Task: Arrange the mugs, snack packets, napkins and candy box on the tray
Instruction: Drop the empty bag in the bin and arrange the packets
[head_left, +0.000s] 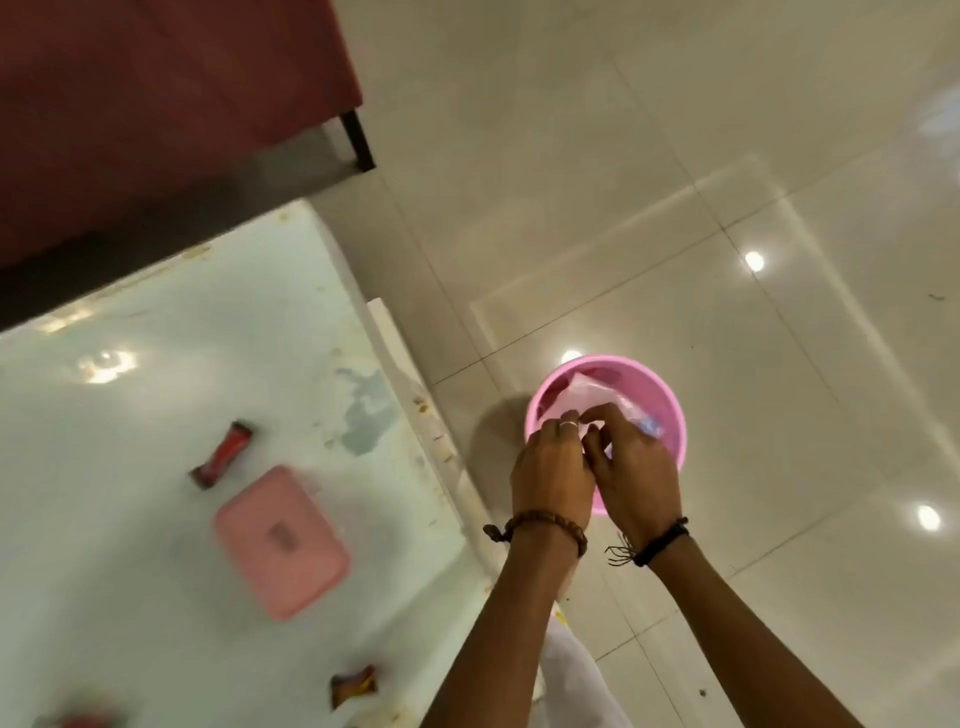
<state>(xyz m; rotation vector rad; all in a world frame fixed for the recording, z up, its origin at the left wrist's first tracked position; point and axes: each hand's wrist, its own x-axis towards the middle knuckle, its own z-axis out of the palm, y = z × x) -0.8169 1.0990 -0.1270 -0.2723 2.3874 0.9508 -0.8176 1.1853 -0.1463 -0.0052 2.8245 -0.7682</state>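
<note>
Worn pale bench (156, 415) at left, glossy tiled floor (675, 156) at right. My left hand (553, 467) and right hand (636, 467) both grip a clear plastic packet (597, 397) over a pink bucket (670, 410).

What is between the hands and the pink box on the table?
Nothing visible. Both hands, left hand and right hand, hold a clear plastic bag over the pink bucket on the floor. The pink box lies off to the left on bare tabletop.
</note>
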